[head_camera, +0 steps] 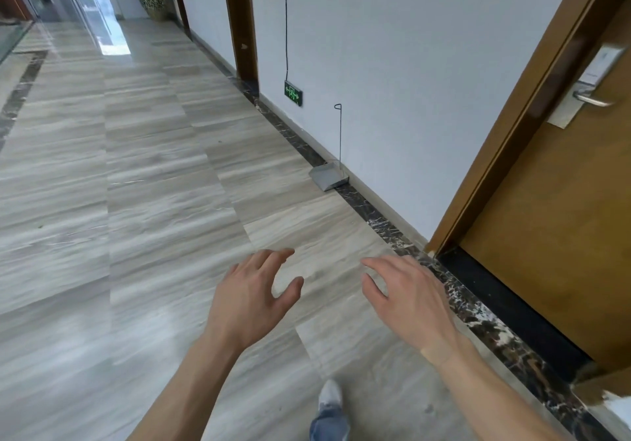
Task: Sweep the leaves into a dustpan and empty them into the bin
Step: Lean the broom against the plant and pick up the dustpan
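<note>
Two bare hands are held out over the corridor floor (143,201), neither grasping anything: the left hand (251,299) has its fingers (273,258) spread and loosely curled, and the right hand (411,299) is likewise open, palm down. The dustpan (327,176), grey with a thin upright wire handle (338,133), stands ahead against the white wall (392,65), on the dark marble border, well apart from both hands. No broom or bin is in view, and the leaves cannot be made out; a small speck far left on the floor may be one. By my reading this is the fetching step, before any sweeping. Next, one hand must close on the wire handle near its looped top, which calls for walking closer first.
</note>
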